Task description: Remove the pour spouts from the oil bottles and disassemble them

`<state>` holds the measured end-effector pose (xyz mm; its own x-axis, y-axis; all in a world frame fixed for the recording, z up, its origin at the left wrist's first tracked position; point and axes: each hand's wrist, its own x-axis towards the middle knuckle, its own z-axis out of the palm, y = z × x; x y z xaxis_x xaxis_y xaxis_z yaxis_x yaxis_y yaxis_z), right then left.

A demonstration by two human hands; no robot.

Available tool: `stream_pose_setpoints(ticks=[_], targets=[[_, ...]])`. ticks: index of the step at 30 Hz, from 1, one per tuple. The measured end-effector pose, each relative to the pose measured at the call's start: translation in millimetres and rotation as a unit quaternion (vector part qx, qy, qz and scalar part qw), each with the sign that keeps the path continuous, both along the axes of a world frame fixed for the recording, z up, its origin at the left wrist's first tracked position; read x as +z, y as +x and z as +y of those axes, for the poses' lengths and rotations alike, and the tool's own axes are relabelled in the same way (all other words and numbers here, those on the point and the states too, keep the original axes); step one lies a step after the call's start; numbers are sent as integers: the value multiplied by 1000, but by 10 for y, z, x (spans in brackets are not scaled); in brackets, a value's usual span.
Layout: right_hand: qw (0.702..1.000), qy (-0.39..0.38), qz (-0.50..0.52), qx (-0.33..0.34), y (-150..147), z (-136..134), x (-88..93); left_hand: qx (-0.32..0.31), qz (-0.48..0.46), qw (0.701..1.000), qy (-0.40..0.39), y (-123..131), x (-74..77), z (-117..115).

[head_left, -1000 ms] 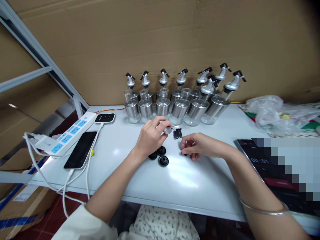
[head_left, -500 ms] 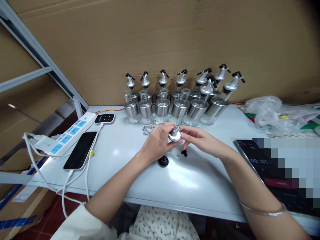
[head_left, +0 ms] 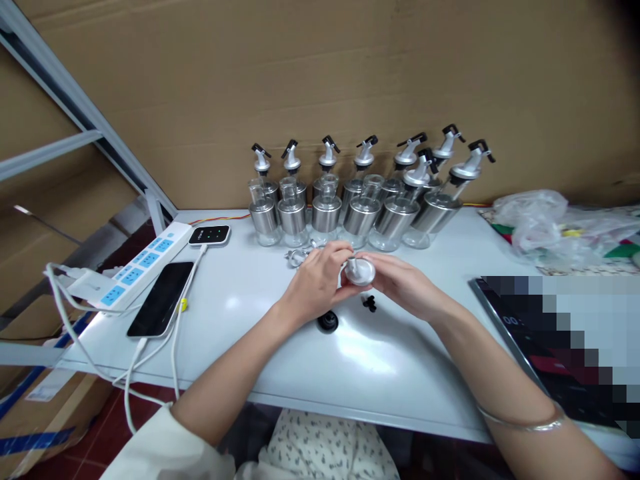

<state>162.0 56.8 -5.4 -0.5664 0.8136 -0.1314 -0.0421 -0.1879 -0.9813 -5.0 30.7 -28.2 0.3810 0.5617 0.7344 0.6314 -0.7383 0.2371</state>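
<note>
Between my two hands is a silvery pourer cap [head_left: 361, 272] with a round flange, tilted with its face toward me. My left hand [head_left: 320, 277] is closed around its left side, thumb below and fingers above. The fingers of my right hand [head_left: 403, 279] are closed against its right edge, their tips partly hidden. Below on the table lie a round black stopper [head_left: 328, 321] and a small black piece [head_left: 369, 304]. More silvery pourer parts [head_left: 296, 257] lie behind my left hand. Glass bottles with steel sleeves [head_left: 326, 215] stand behind, several topped with pourers [head_left: 328, 153].
On the left of the white table [head_left: 210, 360] are a power strip [head_left: 145, 263], a black phone [head_left: 161, 300], a small device [head_left: 210, 235] and white cables. To the right lie a large dark screen [head_left: 520, 333] and clear plastic bags [head_left: 535, 217]. Cardboard [head_left: 300, 73] stands behind.
The pourer cap has moved slightly right and turned, showing more of its flange. My right hand has shifted, its fingers now closer around the cap's edge. My left hand keeps its hold.
</note>
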Motion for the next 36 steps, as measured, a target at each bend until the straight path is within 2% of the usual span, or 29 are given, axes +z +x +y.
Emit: stream_pose_setpoints(ticks=[5, 12, 21, 28, 31, 36], targets=[[999, 31, -31, -16, -10, -10, -18, 13, 29, 999, 19, -14, 26, -14], [982, 109, -150, -30, -17, 5, 31, 40, 78, 995, 45, -31, 72, -27], [963, 195, -156, -103, -94, -52, 61, 80, 75, 991, 73, -67, 110, -9], [950, 196, -157, -187, -158, -159, 21, 83, 102, 989, 67, -132, 158, 9], [943, 199, -160, -214, -164, -184, 43, 105, 115, 984, 82, -144, 201, 15], [938, 214, -164, -217, -160, -185, 69, 132, 108, 983, 66, -136, 229, 8]])
